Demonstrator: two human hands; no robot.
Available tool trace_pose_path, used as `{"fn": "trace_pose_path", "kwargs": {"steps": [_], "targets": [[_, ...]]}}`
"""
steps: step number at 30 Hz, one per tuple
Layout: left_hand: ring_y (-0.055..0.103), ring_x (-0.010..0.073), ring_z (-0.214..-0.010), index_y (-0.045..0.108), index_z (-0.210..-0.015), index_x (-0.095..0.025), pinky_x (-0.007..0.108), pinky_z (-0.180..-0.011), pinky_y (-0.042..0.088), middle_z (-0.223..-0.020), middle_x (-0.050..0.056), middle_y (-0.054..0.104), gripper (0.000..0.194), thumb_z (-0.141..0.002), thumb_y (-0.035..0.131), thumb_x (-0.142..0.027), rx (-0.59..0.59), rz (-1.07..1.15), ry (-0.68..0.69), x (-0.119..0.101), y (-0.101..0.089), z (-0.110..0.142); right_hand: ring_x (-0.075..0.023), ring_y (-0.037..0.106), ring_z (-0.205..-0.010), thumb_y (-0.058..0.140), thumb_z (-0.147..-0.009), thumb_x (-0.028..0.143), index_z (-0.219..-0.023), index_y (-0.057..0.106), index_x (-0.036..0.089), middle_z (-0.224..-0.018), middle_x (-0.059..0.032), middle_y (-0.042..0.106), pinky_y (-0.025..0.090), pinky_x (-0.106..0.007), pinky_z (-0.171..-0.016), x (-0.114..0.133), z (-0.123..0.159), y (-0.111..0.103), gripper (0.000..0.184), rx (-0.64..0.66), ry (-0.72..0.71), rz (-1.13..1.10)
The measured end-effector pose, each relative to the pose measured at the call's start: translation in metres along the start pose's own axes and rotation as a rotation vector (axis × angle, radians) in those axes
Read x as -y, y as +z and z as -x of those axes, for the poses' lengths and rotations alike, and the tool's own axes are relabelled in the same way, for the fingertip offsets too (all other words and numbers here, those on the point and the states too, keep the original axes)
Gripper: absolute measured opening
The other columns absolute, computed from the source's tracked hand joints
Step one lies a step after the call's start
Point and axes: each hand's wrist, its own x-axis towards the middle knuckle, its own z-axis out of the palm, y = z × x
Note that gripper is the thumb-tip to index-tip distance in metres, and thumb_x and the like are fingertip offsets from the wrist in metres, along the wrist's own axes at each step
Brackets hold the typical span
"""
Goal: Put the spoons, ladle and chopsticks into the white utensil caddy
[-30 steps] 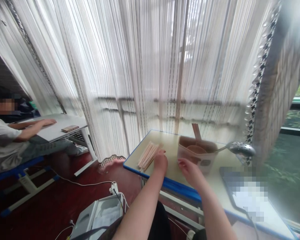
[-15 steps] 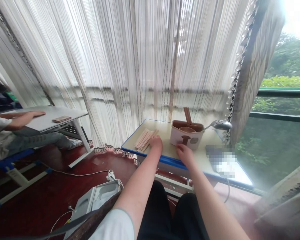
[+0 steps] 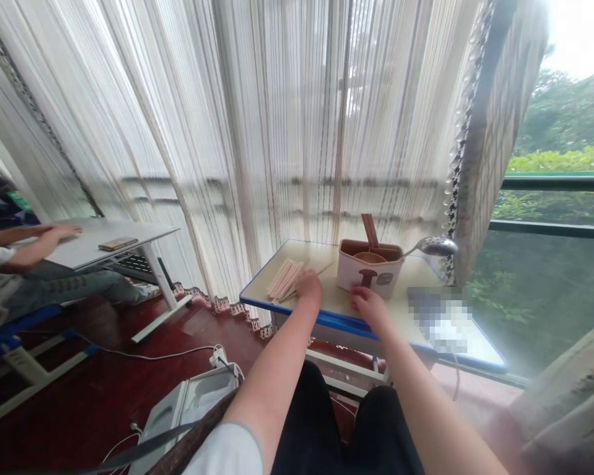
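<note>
My left hand (image 3: pixel 309 285) is closed at the right side of a pile of pale wooden chopsticks (image 3: pixel 284 280) on the small desk. A single chopstick (image 3: pixel 326 268) sticks out from its fingers toward the upper right. In front of a white utensil holder (image 3: pixel 349 271) with a brown mushroom picture is my right hand (image 3: pixel 367 302), its fingers curled in. Whether those fingers hold anything is hidden. Brown chopsticks (image 3: pixel 369 229) stand in the holder's back, behind a brown round-rimmed compartment. A metal slotted ladle (image 3: pixel 436 247) leans out over its right side.
The desk (image 3: pixel 327 248) has a blue edge. A blurred-out object (image 3: pixel 438 316) lies at its right, with a cable hanging down. A co-worker's hands (image 3: pixel 62 232) rest on a white table (image 3: pixel 99 231) at left. A grey-white box (image 3: pixel 188 402) stands on the floor.
One chopstick now points out to the right from my left hand, apart from the pile. My right hand stays by the holder. The co-worker's hands shifted slightly, and the view turned a little.
</note>
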Motion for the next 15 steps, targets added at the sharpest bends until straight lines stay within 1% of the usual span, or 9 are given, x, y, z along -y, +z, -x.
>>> {"fn": "trace_pose_path", "kwargs": {"steps": [3,6,8,10,13,15], "targets": [[0.058,0.0219,-0.097,0.056,-0.110,-0.014,0.032,-0.076,0.047,-0.110,0.016,0.058,0.037,-0.086,0.029,-0.004,-0.054,0.014,0.015,0.0016,0.0010,-0.0008,-0.0170,0.065,-0.063,0.047,-0.072,0.027,-0.090,0.062,0.018,-0.079,-0.0053,0.067,0.051,-0.027,-0.061,-0.0026,-0.0002,-0.0003,0.026,-0.007,-0.003,0.002],[0.055,0.0232,-0.103,0.049,-0.120,-0.014,0.034,-0.080,0.044,-0.115,0.016,0.055,0.040,-0.088,0.027,-0.007,-0.123,0.036,0.041,0.0012,0.0005,0.0002,-0.0167,0.064,-0.063,0.046,-0.074,0.029,-0.090,0.062,0.018,-0.078,-0.0049,0.067,0.050,-0.027,-0.061,-0.0039,0.0004,-0.0007,0.025,-0.010,-0.013,0.025],[0.053,0.0241,-0.104,0.046,-0.124,-0.015,0.035,-0.082,0.043,-0.115,0.015,0.054,0.041,-0.089,0.026,-0.008,-0.167,0.049,0.070,0.0000,-0.0005,0.0019,-0.0163,0.064,-0.063,0.046,-0.075,0.030,-0.091,0.063,0.018,-0.079,-0.0049,0.067,0.049,-0.027,-0.061,-0.0038,0.0014,-0.0010,0.026,-0.010,-0.029,0.045],[0.053,0.0240,-0.103,0.050,-0.120,-0.017,0.036,-0.083,0.042,-0.112,0.013,0.055,0.039,-0.090,0.026,-0.010,-0.197,0.061,0.110,-0.0014,-0.0018,0.0038,-0.0163,0.063,-0.064,0.046,-0.076,0.031,-0.092,0.063,0.018,-0.080,-0.0047,0.068,0.049,-0.028,-0.062,-0.0028,0.0030,-0.0014,0.027,-0.007,-0.051,0.070],[0.052,0.0231,-0.100,0.057,-0.110,-0.019,0.036,-0.084,0.041,-0.108,0.011,0.055,0.035,-0.091,0.029,-0.014,-0.235,0.080,0.169,-0.0035,-0.0032,0.0060,-0.0177,0.063,-0.072,0.048,-0.075,0.031,-0.089,0.066,0.020,-0.083,-0.0043,0.068,0.047,-0.029,-0.068,0.0002,0.0055,-0.0024,0.025,-0.001,-0.094,0.118],[0.052,0.0226,-0.099,0.058,-0.110,-0.018,0.037,-0.086,0.040,-0.107,0.011,0.055,0.033,-0.091,0.031,-0.014,-0.304,0.112,0.201,-0.0045,-0.0030,0.0067,-0.0187,0.062,-0.077,0.049,-0.074,0.029,-0.088,0.067,0.021,-0.084,-0.0044,0.069,0.046,-0.029,-0.071,0.0024,0.0068,-0.0031,0.024,-0.002,-0.123,0.145]]}}
